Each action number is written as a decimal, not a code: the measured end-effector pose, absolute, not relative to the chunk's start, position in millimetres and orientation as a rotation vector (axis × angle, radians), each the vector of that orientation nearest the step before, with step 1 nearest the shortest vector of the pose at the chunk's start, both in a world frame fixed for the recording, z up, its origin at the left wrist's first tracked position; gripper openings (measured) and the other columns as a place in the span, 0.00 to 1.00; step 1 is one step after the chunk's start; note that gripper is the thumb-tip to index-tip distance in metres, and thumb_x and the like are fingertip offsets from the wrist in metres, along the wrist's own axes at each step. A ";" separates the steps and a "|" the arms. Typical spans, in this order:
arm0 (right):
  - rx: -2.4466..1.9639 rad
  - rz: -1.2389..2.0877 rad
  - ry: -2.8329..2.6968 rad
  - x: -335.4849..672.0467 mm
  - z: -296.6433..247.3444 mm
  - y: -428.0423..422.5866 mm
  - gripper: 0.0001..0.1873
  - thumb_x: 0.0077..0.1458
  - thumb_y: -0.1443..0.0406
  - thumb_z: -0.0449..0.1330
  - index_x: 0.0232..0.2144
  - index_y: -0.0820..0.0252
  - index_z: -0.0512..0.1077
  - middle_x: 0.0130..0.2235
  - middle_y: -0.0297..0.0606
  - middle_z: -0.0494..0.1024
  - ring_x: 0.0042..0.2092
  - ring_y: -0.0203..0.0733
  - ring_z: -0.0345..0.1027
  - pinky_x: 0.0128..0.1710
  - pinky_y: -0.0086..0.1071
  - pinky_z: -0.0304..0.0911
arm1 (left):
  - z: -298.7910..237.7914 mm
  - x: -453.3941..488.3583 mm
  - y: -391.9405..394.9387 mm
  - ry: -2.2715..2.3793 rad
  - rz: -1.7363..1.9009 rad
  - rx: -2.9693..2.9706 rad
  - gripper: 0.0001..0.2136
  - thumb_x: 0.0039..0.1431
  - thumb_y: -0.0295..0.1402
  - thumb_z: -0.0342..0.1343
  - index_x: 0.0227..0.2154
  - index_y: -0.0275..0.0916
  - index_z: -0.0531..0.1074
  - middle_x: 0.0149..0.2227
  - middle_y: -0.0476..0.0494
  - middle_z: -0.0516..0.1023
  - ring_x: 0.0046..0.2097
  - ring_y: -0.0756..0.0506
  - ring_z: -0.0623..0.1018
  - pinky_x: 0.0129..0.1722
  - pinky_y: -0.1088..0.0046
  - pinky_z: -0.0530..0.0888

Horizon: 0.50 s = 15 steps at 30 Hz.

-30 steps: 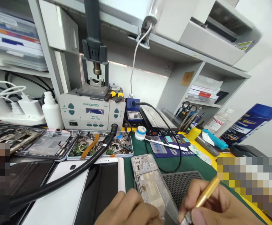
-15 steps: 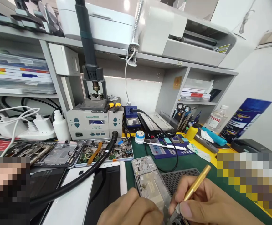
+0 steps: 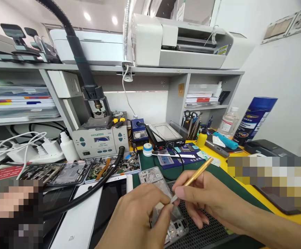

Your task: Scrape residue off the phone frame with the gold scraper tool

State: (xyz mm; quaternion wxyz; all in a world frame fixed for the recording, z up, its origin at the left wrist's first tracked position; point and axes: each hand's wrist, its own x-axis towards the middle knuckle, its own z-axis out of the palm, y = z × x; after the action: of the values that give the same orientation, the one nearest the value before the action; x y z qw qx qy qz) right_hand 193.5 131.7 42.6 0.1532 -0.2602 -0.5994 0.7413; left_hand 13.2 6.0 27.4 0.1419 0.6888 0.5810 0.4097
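In my right hand (image 3: 204, 193) is a slim gold-handled craft knife (image 3: 198, 172), gripped like a pen with its metal tip pointing down and left. My left hand (image 3: 137, 211) is closed in a pinch right at that tip. Whatever lies between its thumb and forefinger is too small to make out. Beneath both hands lies an opened phone body (image 3: 152, 176), partly covered by my left hand, with small metal parts showing at its lower end. It rests on a dark perforated pad (image 3: 199, 221).
A white phone (image 3: 74, 218) lies at left, crossed by a thick black hose (image 3: 88, 195). Behind it stand a tray of loose parts (image 3: 138, 169) and a hot-air station (image 3: 100, 140). A white-handled brush (image 3: 178, 155) and a small round tub (image 3: 147, 149) lie beyond the phone body.
Both hands have lifted off the phone body's lower end, and my left fingers now pinch at the knife tip. The view has shifted, showing more of the phone body's lower end.
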 end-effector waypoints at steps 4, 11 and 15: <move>-0.683 2.163 -1.747 192.3 48.7 142.1 0.19 0.51 0.55 0.77 0.31 0.63 0.76 0.18 0.28 0.76 0.17 0.30 0.67 0.15 0.21 0.53 | 42.5 19.1 16.3 1.534 1.071 1.246 0.10 0.61 0.40 0.62 0.30 0.39 0.78 0.23 0.54 0.66 0.28 0.49 0.63 0.28 0.72 0.56; -0.645 2.250 -1.714 190.5 32.5 151.9 0.22 0.49 0.53 0.78 0.34 0.63 0.76 0.27 0.33 0.81 0.19 0.29 0.70 0.16 0.21 0.58 | 37.6 11.0 24.8 1.328 1.067 1.072 0.13 0.55 0.42 0.68 0.26 0.38 0.77 0.26 0.51 0.75 0.30 0.49 0.69 0.33 0.73 0.63; -0.636 2.291 -1.709 195.3 22.0 149.6 0.22 0.51 0.54 0.78 0.35 0.64 0.77 0.26 0.33 0.81 0.20 0.29 0.71 0.17 0.20 0.61 | 25.1 10.0 19.6 1.378 1.030 1.071 0.14 0.56 0.46 0.67 0.26 0.39 0.78 0.25 0.49 0.74 0.28 0.49 0.68 0.26 0.75 0.59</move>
State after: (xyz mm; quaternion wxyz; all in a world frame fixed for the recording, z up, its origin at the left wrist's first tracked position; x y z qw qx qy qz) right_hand 195.3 149.6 22.0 0.1066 -0.2161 -0.5804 0.7778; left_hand 10.0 19.6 25.1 0.5290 0.4484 0.5771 0.4313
